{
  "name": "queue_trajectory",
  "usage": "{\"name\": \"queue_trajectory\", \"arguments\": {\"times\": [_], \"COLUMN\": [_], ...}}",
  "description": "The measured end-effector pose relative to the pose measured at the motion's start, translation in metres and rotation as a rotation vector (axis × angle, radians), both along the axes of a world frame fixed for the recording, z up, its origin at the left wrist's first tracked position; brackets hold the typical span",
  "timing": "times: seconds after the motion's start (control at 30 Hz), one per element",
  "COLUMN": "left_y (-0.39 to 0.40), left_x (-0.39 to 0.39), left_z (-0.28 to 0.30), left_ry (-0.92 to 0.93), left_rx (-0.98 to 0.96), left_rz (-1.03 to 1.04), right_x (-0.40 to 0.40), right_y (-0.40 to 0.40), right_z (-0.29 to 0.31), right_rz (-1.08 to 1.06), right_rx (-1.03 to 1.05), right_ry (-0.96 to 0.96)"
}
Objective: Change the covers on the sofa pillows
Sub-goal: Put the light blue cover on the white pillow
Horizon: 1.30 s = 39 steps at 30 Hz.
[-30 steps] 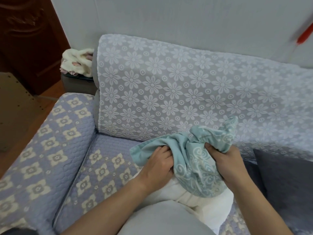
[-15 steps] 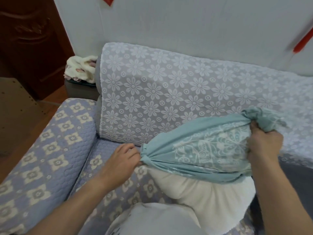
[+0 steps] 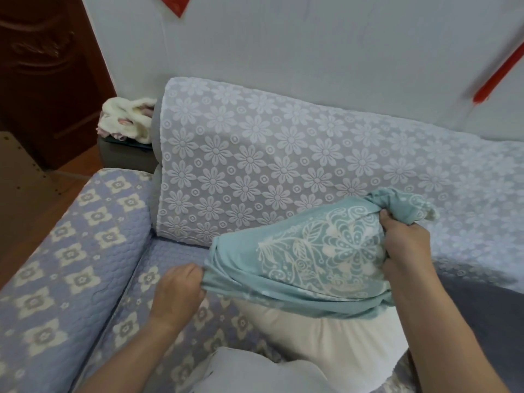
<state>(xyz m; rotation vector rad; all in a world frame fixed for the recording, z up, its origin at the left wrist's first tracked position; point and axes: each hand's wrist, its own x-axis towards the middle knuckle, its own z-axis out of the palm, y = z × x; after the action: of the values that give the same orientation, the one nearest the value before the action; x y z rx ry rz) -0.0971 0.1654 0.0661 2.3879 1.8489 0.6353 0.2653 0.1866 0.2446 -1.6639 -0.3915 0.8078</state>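
Note:
A teal pillow cover [image 3: 312, 256] with a white floral print is stretched over the upper part of a white pillow insert [image 3: 326, 336] on the sofa seat. My left hand [image 3: 178, 296] grips the cover's left edge in curled fingers. My right hand [image 3: 405, 245] grips the bunched right corner of the cover, held up against the sofa back. The insert's lower half sticks out bare below the cover.
The sofa has a lace flower throw on its backrest [image 3: 255, 154] and a quilted lilac armrest [image 3: 71, 251] at left. A dark grey cushion [image 3: 482, 313] lies at right. Cream cloth [image 3: 127, 120] sits on a side table behind the armrest. A pale garment [image 3: 255, 375] fills the bottom edge.
Both hands moved apart from the middle, stretching the bunched cover wide across the pillow. The right hand rose to the right; the left went down and left.

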Motion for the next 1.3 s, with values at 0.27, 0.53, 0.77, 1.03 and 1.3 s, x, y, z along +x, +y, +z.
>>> {"name": "queue_trajectory", "arguments": {"times": [0.27, 0.53, 0.77, 1.03, 1.3], "left_y": [-0.047, -0.048, 0.039, 0.029, -0.024], "left_x": [0.022, 0.024, -0.023, 0.057, 0.015], "left_z": [-0.062, -0.036, 0.019, 0.117, 0.081], "left_ry": [0.265, -0.093, -1.306, -1.949, -2.102], "left_rx": [-0.796, -1.166, -1.233, -0.823, -0.639], "left_rz": [0.132, -0.144, 0.275, 0.08, 0.211], "right_x": [-0.002, -0.028, -0.03, 0.002, -0.047], "right_y": [0.025, 0.029, -0.01, -0.01, 0.091], "right_z": [0.019, 0.021, 0.061, 0.086, 0.128], "right_rz": [-0.233, 0.09, 0.357, 0.169, 0.68], "right_rx": [0.129, 0.145, 0.093, -0.045, -0.214], "right_ry": [0.235, 0.295, -0.068, -0.556, -0.893]}}
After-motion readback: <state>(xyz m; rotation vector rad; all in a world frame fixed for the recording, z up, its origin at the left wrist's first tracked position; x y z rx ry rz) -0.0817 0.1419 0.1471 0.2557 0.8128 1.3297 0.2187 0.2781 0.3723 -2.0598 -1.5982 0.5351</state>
